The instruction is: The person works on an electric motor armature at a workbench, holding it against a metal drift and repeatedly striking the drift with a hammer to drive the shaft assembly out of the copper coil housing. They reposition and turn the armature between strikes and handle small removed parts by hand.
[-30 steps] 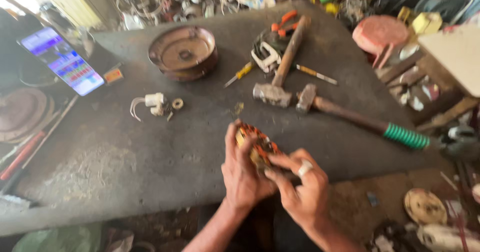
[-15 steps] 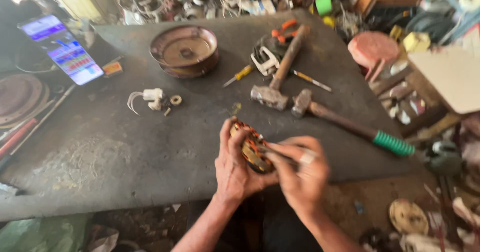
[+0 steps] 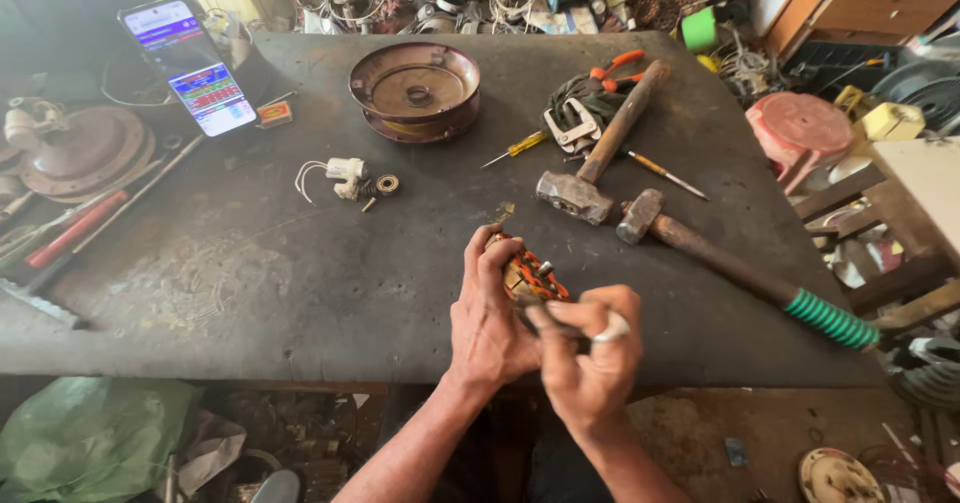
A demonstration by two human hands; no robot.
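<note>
Cluttered workshop, dark bench [image 3: 250,273] | left hand [image 3: 490,313] cupped tight around coil [image 3: 528,275] at near edge | right hand [image 3: 590,358] pinched on thin tool, tip at windings | likely dense, rigid (wires fragile) | best gripped by outer rim | hammers [image 3: 600,153] beyond

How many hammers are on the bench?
2. One hammer with a wooden handle lies mid-bench, head toward the person. The other, with a green grip, lies right of it. Clutter beyond may hide more.

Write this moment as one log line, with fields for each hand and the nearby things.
left hand: holds orange wound coil part | right hand: works on it with thin tool | nearby: two hammers, dark table
</note>
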